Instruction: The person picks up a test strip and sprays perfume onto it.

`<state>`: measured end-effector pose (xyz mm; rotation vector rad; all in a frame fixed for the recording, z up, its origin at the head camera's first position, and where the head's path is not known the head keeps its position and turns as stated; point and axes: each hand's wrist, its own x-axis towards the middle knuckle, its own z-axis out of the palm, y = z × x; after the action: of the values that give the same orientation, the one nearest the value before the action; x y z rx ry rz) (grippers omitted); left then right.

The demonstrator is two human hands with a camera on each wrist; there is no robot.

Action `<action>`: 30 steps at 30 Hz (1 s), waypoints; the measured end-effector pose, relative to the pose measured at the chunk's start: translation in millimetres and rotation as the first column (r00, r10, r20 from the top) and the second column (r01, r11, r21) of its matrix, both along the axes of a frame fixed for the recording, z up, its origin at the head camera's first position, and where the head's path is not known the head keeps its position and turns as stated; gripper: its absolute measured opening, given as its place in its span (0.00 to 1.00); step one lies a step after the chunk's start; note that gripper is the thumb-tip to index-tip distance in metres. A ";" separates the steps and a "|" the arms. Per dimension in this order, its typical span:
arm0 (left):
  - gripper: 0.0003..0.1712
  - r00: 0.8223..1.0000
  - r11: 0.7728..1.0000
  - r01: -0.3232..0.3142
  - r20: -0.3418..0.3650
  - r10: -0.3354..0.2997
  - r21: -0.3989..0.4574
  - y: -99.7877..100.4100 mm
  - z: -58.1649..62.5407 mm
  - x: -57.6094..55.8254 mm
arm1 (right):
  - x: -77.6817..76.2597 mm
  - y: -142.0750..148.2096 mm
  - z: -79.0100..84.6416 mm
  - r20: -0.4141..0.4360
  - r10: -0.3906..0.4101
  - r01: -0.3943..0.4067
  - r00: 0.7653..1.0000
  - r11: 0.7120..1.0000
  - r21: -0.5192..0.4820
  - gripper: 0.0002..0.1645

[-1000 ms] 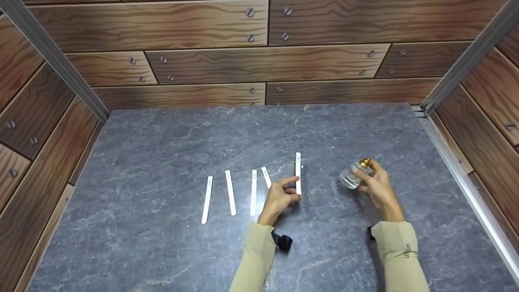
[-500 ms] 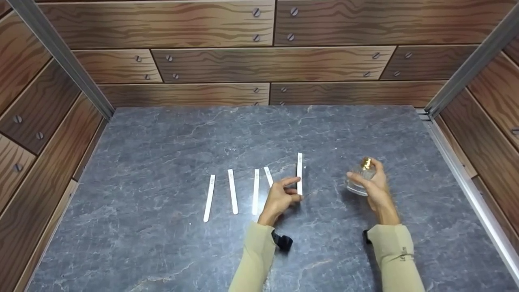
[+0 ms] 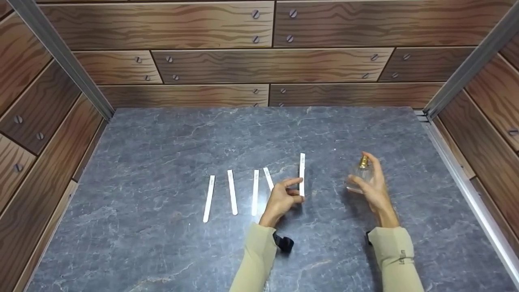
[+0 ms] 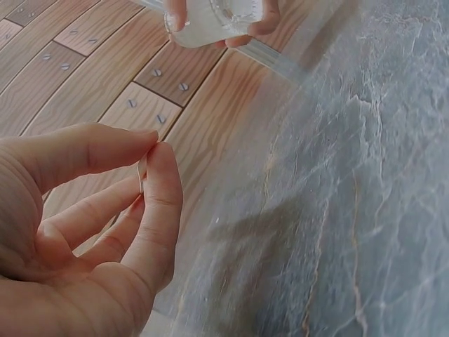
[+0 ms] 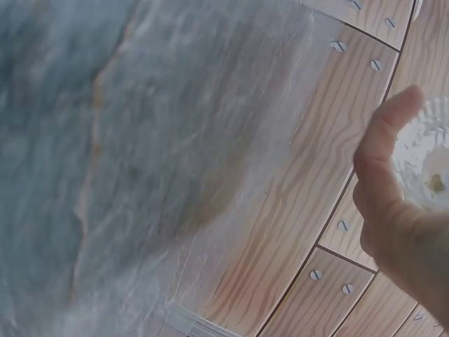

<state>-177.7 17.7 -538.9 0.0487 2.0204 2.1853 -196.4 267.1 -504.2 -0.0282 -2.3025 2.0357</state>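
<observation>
Right of centre in the head view, your right hand [image 3: 373,186] grips a small clear glass bottle [image 3: 360,177] with a gold spray top [image 3: 363,162], held upright above the grey stone table [image 3: 162,154]; your forefinger lies over the top and your thumb presses the near side. Whether any liquid is inside you cannot tell; from the left wrist view the glass [image 4: 214,17] looks pale and cloudy at the upper edge of the frame, and the right wrist view shows only its ribbed base [image 5: 428,158] at the right edge beside your thumb [image 5: 382,151].

Your left hand [image 3: 284,198] pinches the lower end of a white paper strip [image 3: 302,172] between thumb and forefinger, the strip standing upward just left of the bottle, apart from it. The left wrist view shows the pinch [image 4: 144,172] closed on the strip's thin edge.

Left of that hand, four more white strips lie flat on the table: one [image 3: 209,198] farthest left, a second [image 3: 232,197], a third [image 3: 255,192], and a shorter slanted one [image 3: 268,178] partly hidden by your fingers. Wood-grain panels [image 3: 259,61] wall the table at the top and both sides of the frame.
</observation>
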 end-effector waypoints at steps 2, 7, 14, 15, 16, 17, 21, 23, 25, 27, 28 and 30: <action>0.32 1.000 1.000 -0.001 -0.014 0.001 -0.006 -0.5 -0.7 1.1 | 1.5 -0.9 -0.6 -0.013 0.006 -0.005 1.000 1.000 0.023 0.47; 0.31 0.999 1.000 -0.001 -0.032 0.000 -0.020 -1.2 0.5 3.7 | 2.3 -4.6 -1.9 -0.040 0.014 -0.011 0.999 0.997 0.077 0.47; 0.31 0.999 0.999 0.006 -0.046 -0.008 -0.033 -0.2 2.9 1.3 | -0.4 -11.5 0.1 -0.094 -0.036 0.045 0.995 0.995 0.094 0.42; 0.31 0.999 0.999 0.005 -0.047 -0.007 -0.034 -0.4 3.3 0.8 | -0.2 -12.6 0.4 -0.104 -0.041 0.052 0.994 0.993 0.103 0.42; 0.32 0.999 0.999 0.005 -0.048 -0.007 -0.034 -0.5 3.9 0.5 | -0.2 -13.3 0.6 -0.117 -0.045 0.059 0.992 0.991 0.120 0.43; 0.32 0.999 0.999 0.005 -0.051 -0.007 -0.038 -0.6 4.5 0.2 | -0.2 -14.1 0.9 -0.137 -0.050 0.070 0.989 0.987 0.147 0.44; 0.32 0.997 0.997 0.002 -0.078 -0.008 -0.071 0.1 7.4 0.0 | -0.3 -18.4 1.0 -0.208 -0.049 0.110 0.977 0.949 0.295 0.45; 0.32 0.995 0.994 -0.002 -0.101 -0.009 -0.106 0.7 8.5 1.3 | -0.9 -21.1 0.0 -0.243 -0.039 0.123 0.969 0.931 0.342 0.45; 0.33 0.994 0.990 -0.001 -0.110 -0.015 -0.143 1.1 9.5 2.9 | -1.3 -23.7 -2.2 -0.279 -0.036 0.146 0.959 0.912 0.383 0.44; 0.33 0.993 0.984 0.003 -0.118 -0.024 -0.178 1.8 10.5 4.6 | -1.9 -25.5 -5.3 -0.316 -0.032 0.164 0.948 0.901 0.402 0.43; 0.33 0.992 0.981 0.004 -0.122 -0.028 -0.192 2.1 10.9 5.5 | -2.5 -25.9 -6.9 -0.336 -0.029 0.173 0.941 0.896 0.409 0.43; 0.33 0.992 0.976 0.010 -0.123 -0.038 -0.217 2.5 12.6 6.4 | -3.6 -27.6 -9.1 -0.367 -0.027 0.191 0.930 0.888 0.419 0.42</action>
<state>-171.3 20.2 -526.4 0.1886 2.3015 1.9813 -200.0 239.5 -513.3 0.2074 -2.3982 1.2804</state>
